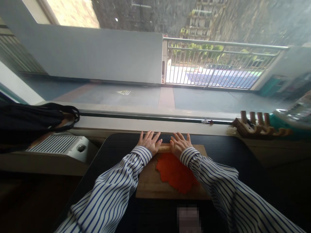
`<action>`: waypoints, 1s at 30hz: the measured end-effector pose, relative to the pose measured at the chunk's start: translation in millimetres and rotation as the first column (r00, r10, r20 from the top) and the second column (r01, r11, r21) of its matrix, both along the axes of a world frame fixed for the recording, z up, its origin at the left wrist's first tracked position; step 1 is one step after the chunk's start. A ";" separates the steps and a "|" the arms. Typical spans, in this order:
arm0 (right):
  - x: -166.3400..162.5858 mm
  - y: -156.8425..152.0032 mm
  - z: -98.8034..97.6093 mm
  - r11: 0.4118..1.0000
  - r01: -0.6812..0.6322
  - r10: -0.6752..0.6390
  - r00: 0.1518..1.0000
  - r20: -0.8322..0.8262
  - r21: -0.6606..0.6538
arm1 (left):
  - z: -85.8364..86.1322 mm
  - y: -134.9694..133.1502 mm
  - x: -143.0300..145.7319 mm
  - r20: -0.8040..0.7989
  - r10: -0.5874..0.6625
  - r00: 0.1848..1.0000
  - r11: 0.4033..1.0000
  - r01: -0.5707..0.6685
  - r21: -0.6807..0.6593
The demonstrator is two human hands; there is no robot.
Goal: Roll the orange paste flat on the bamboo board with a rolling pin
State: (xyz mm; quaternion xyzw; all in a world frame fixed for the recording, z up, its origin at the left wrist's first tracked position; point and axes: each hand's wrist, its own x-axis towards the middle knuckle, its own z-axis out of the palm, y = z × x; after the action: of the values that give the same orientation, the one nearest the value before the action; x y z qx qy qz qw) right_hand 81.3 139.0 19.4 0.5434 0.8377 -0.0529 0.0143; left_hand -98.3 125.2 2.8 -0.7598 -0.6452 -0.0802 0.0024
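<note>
A thin orange sheet of dough with a ragged edge lies on a wooden board. Across the far edge of the sheet rests a pale wooden rolling pin; only its middle shows between my hands. My left hand presses palm-down on the pin's left part, fingers stretched out and spread. On the right part lies my right hand, also flat with spread fingers. Both palms hide the ends of the pin. My right sleeve covers part of the sheet's right edge.
The board sits on a black table against a window sill. A dark bag and a white vented unit stand at left. A brown wooden rack is on the sill at right. A blurred patch covers something at the near edge.
</note>
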 end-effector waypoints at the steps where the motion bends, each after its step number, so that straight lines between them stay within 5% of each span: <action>1: 1.1 -5.1 -0.5 1.000 -0.005 0.005 1.000 -0.008 0.014 | -0.4 -4.2 0.3 -0.009 -0.007 1.000 1.000 0.007 -0.001; 11: 17.2 -54.2 -9.1 0.995 -0.099 0.100 0.995 -0.020 0.017 | -1.4 -56.3 3.8 -0.029 -0.047 0.998 0.999 0.046 -0.026; 22: -4.1 10.0 1.3 0.997 -0.012 0.014 0.999 0.029 -0.071 | -2.4 2.5 0.7 0.021 0.065 0.998 0.998 -0.066 0.009; 30: -0.4 0.8 -1.0 0.998 -0.033 0.034 0.999 0.009 -0.048 | -2.6 -6.7 0.5 0.007 0.054 0.999 0.998 -0.054 -0.021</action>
State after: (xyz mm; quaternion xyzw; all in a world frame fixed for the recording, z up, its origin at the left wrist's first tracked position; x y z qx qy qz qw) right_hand 80.9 139.8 18.4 0.5290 0.8451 -0.0703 0.0323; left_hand -97.8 118.4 0.2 -0.7418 -0.6662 -0.0762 -0.0055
